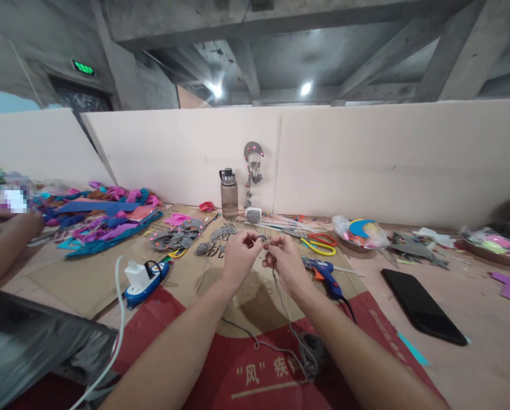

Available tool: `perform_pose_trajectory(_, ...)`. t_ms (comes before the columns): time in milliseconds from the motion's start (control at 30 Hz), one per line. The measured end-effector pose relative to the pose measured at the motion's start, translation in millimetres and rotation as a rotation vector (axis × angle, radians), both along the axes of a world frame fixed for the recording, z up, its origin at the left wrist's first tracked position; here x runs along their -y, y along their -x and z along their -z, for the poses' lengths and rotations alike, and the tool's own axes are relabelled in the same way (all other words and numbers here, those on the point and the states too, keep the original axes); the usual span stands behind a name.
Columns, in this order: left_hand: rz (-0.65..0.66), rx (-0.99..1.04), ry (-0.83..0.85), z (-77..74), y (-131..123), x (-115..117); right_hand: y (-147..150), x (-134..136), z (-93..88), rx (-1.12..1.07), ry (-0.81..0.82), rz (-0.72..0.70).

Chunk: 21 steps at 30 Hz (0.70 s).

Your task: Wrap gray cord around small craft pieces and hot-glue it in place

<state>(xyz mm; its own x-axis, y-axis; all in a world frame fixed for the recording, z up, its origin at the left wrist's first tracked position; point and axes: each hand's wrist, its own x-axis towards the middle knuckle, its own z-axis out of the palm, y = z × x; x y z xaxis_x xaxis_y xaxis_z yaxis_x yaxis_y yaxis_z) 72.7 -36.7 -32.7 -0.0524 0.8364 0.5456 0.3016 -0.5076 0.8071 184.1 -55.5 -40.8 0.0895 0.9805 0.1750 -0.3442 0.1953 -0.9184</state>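
My left hand [241, 254] and my right hand [286, 263] meet above the cardboard, fingertips almost touching. Each is closed in a pinch on grey yarn [280, 290], and a small grey bit shows between them. From my right hand the strand runs down to a dark grey yarn ball [315, 354] beside my right forearm. A looser length curves over the red part of the cardboard [246, 353]. Just right of my right hand lies a blue glue gun [329, 279], with yellow-handled scissors [319, 246] behind it. The exact form of the yarn at my fingertips is too small to tell.
A water bottle [229, 196] stands at the back, near a grey crescent ornament [254, 151] hanging on the board. Felt scraps [110, 213] and a power strip [146, 287] lie left, a black phone [423, 307] right. Another person's arm [11, 239] reaches in from the left.
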Motion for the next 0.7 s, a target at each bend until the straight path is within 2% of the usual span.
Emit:
perform_pose_trajectory(100,-0.018,-0.008,-0.016,0.7,-0.1,-0.4,0.6,0.9,-2.3,0.045,0.016,0.004)
perform_pose_trajectory(333,0.042,0.119,0.048,1.9,1.1,-2.1,-1.7,-4.2,2.3,0.368,-0.131,0.192)
perform_pose_trajectory(700,0.186,0.251,0.159,9.3,-0.9,-8.1,-4.3,-5.0,-0.2,0.471,-0.092,0.289)
